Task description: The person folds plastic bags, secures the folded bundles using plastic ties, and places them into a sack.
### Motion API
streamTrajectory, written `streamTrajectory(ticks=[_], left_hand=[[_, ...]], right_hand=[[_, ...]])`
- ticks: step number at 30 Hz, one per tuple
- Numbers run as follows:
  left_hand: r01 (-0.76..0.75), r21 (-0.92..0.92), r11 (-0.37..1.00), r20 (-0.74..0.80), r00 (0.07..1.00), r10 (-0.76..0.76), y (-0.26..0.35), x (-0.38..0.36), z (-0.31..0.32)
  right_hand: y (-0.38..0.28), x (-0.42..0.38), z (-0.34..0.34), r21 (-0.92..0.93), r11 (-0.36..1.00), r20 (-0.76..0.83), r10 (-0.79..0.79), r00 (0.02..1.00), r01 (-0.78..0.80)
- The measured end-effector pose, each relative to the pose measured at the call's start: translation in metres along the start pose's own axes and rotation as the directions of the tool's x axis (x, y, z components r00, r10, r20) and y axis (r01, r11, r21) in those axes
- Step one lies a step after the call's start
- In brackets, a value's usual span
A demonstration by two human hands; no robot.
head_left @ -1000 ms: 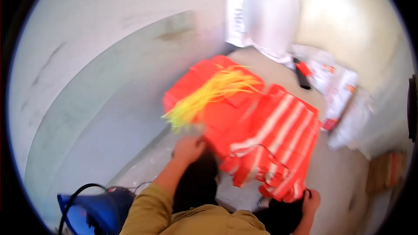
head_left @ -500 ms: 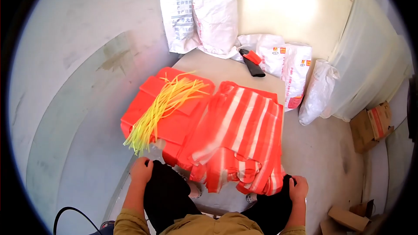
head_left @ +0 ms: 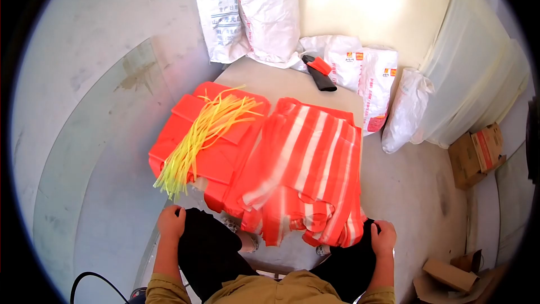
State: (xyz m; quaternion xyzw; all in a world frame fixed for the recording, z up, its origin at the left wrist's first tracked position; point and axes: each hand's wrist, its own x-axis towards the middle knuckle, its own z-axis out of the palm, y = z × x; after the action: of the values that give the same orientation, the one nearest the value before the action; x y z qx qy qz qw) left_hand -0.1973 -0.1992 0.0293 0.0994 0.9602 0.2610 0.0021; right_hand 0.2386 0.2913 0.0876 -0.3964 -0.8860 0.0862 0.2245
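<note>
Bags (head_left: pixel 306 174), red w/ white stripes, stacked flat; right hand (head_left: pixel 383 238) and left hand (head_left: pixel 171 222) curled, holding nothing.

Striped bags (head_left: pixel 306 174) between both hands

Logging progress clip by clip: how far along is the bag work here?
Looks done: folded red bundles are stacked on the table, with yellow ties lying across them. In hand: nothing; the left hand and right hand rest on the knees. Seemingly left: the striped bags lie loose and untied beside the stack.
</note>
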Motion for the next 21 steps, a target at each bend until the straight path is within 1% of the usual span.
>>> streamTrajectory(ticks=[2,8,11,17,21], left_hand=[[-0.013,0.003,1.0,-0.012,1.0,0.013,0.0021,0.0005,0.0005],[-0.02,0.011,1.0,0.01,1.0,0.02,-0.0017,0.0022,0.0005],[-0.018,-0.007,1.0,-0.007,1.0,0.018,-0.0019,0.0005,0.0008],[-0.026,0.036,0.999,-0.006,1.0,0.026,0.0049,-0.0021,-0.004],[-0.002,0.043,0.999,0.02,1.0,0.001,0.0066,-0.0022,-0.0056]], right_hand=[[0.0002,0.0006,0.0013,-0.029,1.0,0.007,-0.005,1.0,0.005],[-0.003,0.0015,0.0009,-0.007,1.0,0.001,0.003,1.0,-0.003],[-0.0004,0.0015,0.0013,-0.01,1.0,0.003,-0.001,1.0,0.001],[-0.0032,0.0015,-0.0009,-0.011,1.0,0.005,0.02,1.0,-0.02],[-0.0021,0.0008,-0.0004,-0.01,1.0,0.003,0.018,1.0,-0.018]])
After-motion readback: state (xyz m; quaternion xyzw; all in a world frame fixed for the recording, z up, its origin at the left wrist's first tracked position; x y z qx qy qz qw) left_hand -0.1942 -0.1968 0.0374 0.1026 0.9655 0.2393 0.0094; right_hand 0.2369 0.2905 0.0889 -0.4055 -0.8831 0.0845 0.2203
